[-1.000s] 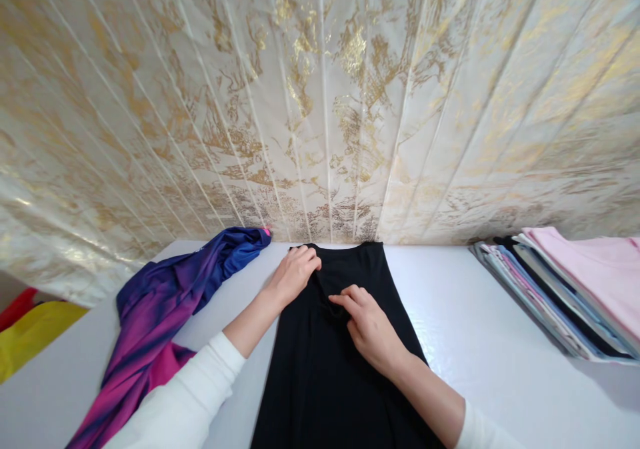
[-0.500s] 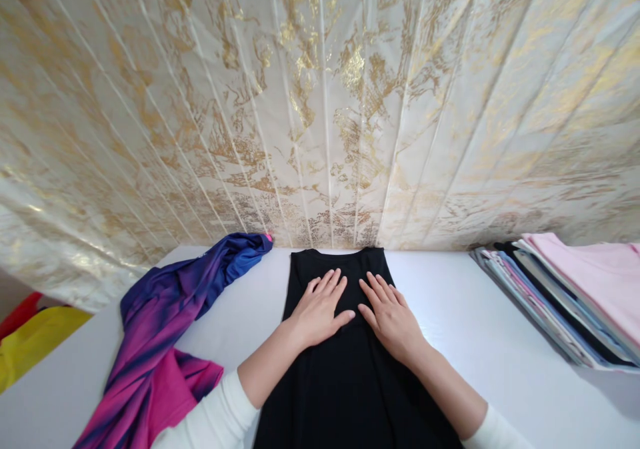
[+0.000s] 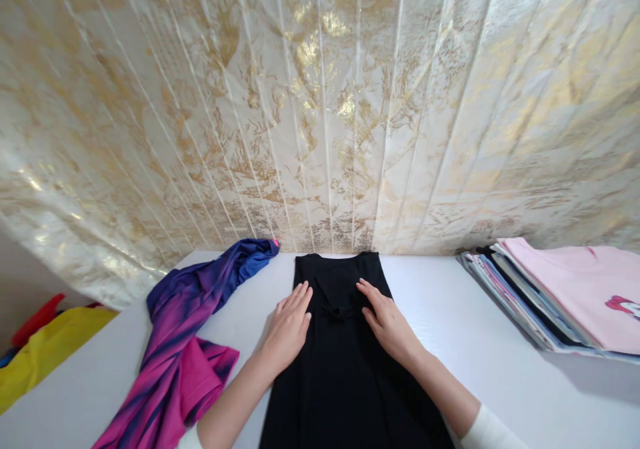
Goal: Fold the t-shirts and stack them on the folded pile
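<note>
A black garment [image 3: 345, 382] lies lengthwise on the white table [image 3: 505, 375], its curved neckline at the far end. Small creases show in the cloth near the top, between my hands. My left hand [image 3: 287, 325] rests along the garment's left side, palm down, with fingers stretched out. On the right part of the cloth lies my right hand [image 3: 389, 325], flat and with the thumb apart. Neither hand grips anything that I can see.
A crumpled purple, pink and blue garment [image 3: 193, 309] lies on the left. Folded clothes [image 3: 545, 309], a pink one on top, are stacked at the right. Yellow cloth [image 3: 55, 345] is at the far left edge. A gold-patterned curtain [image 3: 320, 102] hangs behind the table.
My left hand has slid outward to the garment's left side and a little nearer me. My right hand has shifted only slightly. Creases have appeared in the black cloth between them.
</note>
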{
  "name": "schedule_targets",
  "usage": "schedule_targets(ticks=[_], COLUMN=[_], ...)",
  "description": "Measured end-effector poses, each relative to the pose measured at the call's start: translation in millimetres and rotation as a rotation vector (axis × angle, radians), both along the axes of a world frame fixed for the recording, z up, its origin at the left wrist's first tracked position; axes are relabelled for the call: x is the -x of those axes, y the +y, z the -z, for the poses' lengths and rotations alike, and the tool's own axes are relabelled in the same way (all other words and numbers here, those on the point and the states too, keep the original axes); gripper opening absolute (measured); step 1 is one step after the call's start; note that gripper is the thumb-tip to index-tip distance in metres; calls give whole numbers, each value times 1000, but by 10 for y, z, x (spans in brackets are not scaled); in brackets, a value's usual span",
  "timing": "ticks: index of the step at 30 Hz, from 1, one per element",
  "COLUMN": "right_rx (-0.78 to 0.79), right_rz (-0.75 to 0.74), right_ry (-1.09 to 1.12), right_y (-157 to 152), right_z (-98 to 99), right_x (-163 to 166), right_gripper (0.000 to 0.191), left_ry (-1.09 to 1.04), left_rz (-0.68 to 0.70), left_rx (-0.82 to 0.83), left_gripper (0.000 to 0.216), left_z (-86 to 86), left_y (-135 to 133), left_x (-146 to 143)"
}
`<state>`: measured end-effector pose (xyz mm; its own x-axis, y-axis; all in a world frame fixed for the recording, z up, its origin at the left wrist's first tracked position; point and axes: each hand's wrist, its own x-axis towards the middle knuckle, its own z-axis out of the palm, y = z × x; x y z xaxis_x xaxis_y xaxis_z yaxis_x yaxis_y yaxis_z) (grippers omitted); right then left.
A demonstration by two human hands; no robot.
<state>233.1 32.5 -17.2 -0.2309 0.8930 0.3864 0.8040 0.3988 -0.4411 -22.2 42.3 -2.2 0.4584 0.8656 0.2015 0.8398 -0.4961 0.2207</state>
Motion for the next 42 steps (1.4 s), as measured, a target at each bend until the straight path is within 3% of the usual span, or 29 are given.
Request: schedule_targets(ticks=[4, 11, 16, 23, 28, 32, 36, 42], right_rx=[-2, 17, 66, 104, 144, 160, 125, 181], right_rz=[-96, -72, -144, -270, -380, -397, -314, -250], right_ry=[5, -87, -150, -194, -227, -234, -191, -163], right_y=[-279, -1012, -1387, -1008, -705, -752, -1177, -2154], right_z=[-113, -134, -189, -514, -438, -368, -362, -320], right_x=[88, -196, -125, 495, 782, 675, 290, -194], right_gripper=[57, 57, 57, 54, 53, 55, 56, 54], left_ry=[54, 33, 42, 84, 109, 126, 122, 137], left_rz=[13, 51, 17, -40, -59, 1, 69, 151], left_rx=[-22, -63, -76, -86, -68, -72, -55, -82], left_gripper=[51, 46, 47, 54, 53, 52, 60, 68], left_z=[81, -67, 61, 117, 47, 75, 99, 72], left_y=[-245, -564, -988, -1269, -1329, -1568, -1871, -2106], left_x=[27, 97, 196, 70, 85, 208, 348, 437])
